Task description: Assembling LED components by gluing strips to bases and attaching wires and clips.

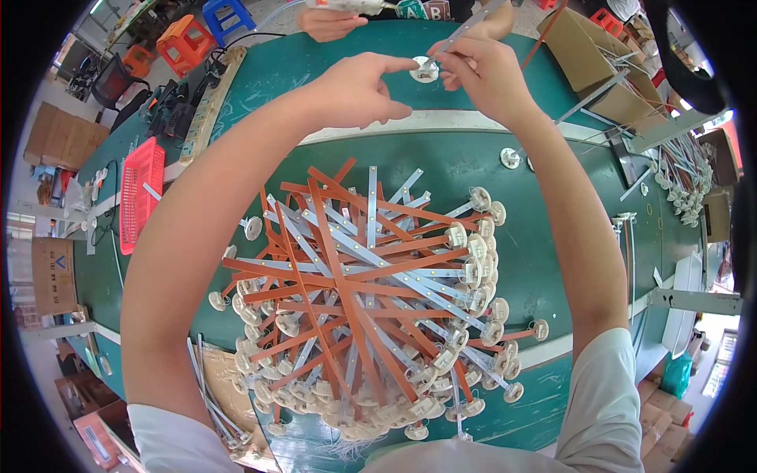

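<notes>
A white round cap (426, 72) with a light strip (467, 28) rising from it is on the far part of the green table. My right hand (487, 77) pinches the strip low down, close to the cap. The index fingertip of my left hand (351, 91) reaches the cap's left edge; its thumb and other fingers are spread apart, holding nothing. Across from me, a co-worker's hand (331, 25) holds a white glue gun (351, 6). Their other hand (493, 25) shows partly behind my right hand.
Below my arms lies a large heap of orange and white strips (355, 268) with round white caps. A pink basket (142, 193) stands left; a cardboard box (587, 59) holds strips at the far right. More capped strips (682, 177) lie right, and a loose cap (511, 158) sits nearer.
</notes>
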A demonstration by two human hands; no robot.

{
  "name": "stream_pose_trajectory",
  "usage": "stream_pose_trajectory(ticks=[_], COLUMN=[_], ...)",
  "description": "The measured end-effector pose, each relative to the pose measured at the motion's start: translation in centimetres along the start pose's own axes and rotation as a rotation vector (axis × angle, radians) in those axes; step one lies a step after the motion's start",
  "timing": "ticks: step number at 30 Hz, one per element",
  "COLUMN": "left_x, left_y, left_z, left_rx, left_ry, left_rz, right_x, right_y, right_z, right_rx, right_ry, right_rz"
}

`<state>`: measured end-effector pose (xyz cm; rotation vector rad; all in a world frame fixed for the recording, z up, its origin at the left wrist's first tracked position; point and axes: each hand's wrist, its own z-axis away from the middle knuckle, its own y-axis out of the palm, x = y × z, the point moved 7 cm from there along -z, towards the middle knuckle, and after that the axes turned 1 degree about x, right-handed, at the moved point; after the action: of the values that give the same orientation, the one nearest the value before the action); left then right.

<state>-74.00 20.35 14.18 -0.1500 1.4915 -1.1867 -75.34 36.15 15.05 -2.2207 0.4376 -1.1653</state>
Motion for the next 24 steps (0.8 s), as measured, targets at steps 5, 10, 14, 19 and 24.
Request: stream_pose_trajectory(ticks=[5, 10, 14, 19, 24], left_x=[-0.5, -3.1, -7.1, -11.7, -12.4], left_y=[0.5, -1.9, -1.8, -1.1, 3.3], left_z=[-0.3, 3.6, 12.1, 23.8, 32.4], left_rx=[0.030, -0.173, -0.205, -0.222, -0.213], left_ry=[0.012, 0.126, 0.182, 0.391, 0.370], left_rz=[0.005, -0.080, 0.087, -0.017, -0.078], right_x=[0.1, 0.8, 0.7, 2.6, 1.6], right_y=[-0.2, -1.1, -1.5, -1.8, -0.5], right_z=[0.3, -0.5, 0.4, 0.5, 0.4], right_rx=[-0.020, -0.081, -0.138, -0.068, -0.127], right_ry=[-0.003, -0.152, -0.225, -0.121, -0.057], right_rz=[-0.086, 0.026, 0.092, 0.056, 0.074])
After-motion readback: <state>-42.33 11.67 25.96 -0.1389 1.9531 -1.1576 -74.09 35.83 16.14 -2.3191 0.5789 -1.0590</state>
